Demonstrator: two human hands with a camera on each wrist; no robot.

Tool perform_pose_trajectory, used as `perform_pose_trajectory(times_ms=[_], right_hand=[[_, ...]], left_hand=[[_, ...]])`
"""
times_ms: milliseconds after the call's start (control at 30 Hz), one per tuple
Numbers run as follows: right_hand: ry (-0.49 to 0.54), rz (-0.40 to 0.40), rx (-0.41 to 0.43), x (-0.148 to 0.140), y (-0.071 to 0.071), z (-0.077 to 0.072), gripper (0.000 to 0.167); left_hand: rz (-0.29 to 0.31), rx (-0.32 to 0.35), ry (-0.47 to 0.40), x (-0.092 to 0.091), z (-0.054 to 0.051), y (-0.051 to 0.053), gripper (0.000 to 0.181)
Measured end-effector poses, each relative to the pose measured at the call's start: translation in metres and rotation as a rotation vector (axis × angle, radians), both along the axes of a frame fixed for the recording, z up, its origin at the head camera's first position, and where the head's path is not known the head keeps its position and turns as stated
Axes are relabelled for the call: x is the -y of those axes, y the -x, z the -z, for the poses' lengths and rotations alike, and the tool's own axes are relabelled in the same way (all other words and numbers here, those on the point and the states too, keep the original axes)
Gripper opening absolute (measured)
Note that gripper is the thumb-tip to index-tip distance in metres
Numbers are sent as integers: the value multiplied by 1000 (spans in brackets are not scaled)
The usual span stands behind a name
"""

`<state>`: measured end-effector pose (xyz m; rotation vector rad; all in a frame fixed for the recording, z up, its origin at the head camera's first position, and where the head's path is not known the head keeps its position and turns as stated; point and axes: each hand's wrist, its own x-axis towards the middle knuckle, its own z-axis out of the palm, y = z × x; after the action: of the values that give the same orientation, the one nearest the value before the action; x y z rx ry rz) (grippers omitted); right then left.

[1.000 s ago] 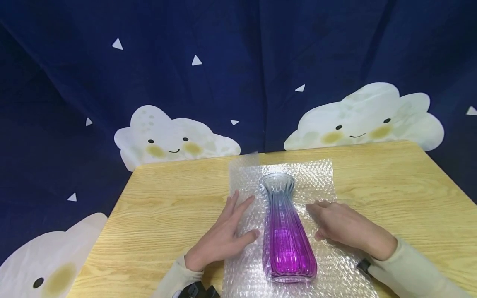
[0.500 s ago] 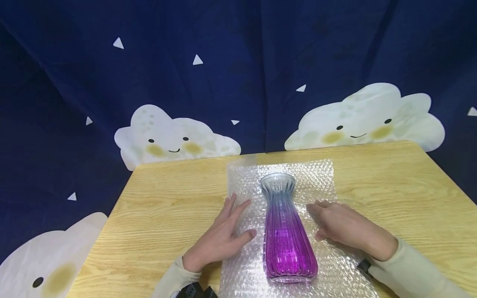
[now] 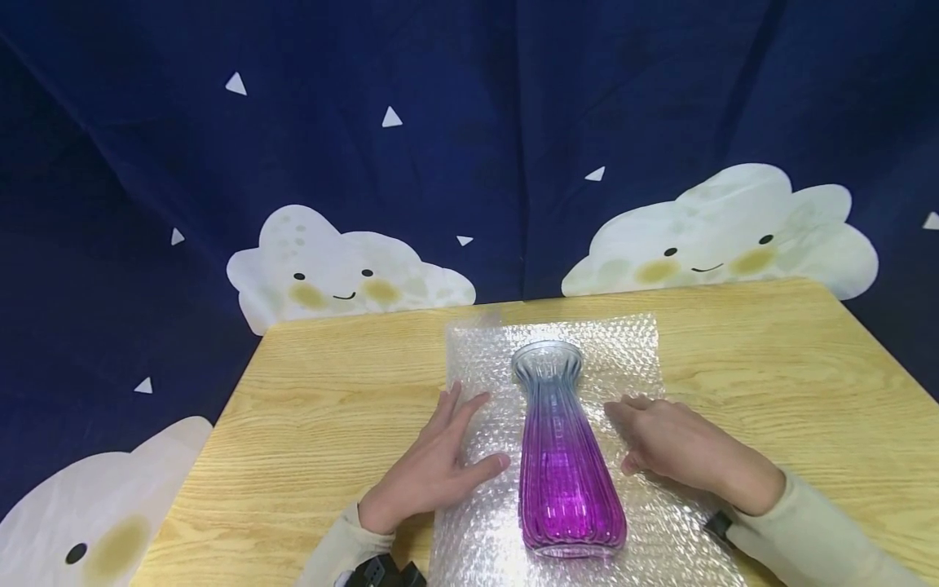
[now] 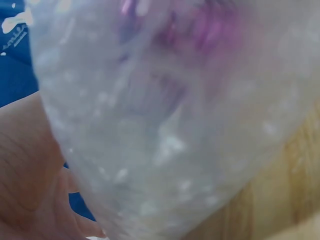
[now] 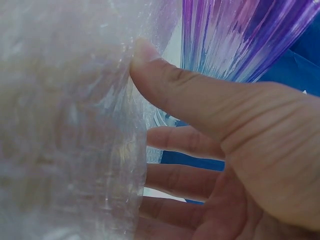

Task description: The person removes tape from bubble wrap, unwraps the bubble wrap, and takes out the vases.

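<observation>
One glass vase [image 3: 568,481], on its side on bubble wrap [image 3: 477,554], between my left hand [image 3: 436,465] and right hand [image 3: 678,444]. What matters: its long axis runs away from me through the gap, so my fingers face its flanks, not its ends. It's to the right of my left fingers, to the left of my right ones. Nearer hand: close call, left by a bit; that thumb tip is just beside the purple flank. Right fingertips are near too; I see no contact with the glass either side. Left fingers: spread, fairly straight, clamped on nothing. Right fingers: resting on the wrap, thumb apart from the rest, rest fairly straight; film covers the tips in the right wrist view. Pointing: mouth [image 3: 546,350] faces away, toward the dark blue curtain [image 3: 440,49], axis canted slightly left; wide base [image 3: 572,548] faces me. Wrap extends both sides of the vase and past the mouth, laid on the worktop [image 3: 330,408].
</observation>
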<state>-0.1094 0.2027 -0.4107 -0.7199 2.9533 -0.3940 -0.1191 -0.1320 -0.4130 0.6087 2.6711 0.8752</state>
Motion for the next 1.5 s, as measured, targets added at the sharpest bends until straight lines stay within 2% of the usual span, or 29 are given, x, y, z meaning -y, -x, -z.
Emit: perform_pose_trajectory(times_ms=[333,500,700,1000,1300,1500], right_hand=[[19,-2,4,0,0,0,36],[5,-9,-10,0,1,1,39],[-18,-5,-1,-1,1,2,65],[-13,-5,-7,-1,0,2,67],[-19,-1,-3,0,1,1,52],[-15,-4,-3,0,1,1,60]], left_hand=[[-3,4,11,2,-1,2,89],[-5,10,13,5,-1,3,90],[-10,17,16,8,-2,6,89],[-9,26,16,12,-4,9,91],[-36,-5,-15,16,-6,10,93],[-38,-7,-24,17,-6,10,92]])
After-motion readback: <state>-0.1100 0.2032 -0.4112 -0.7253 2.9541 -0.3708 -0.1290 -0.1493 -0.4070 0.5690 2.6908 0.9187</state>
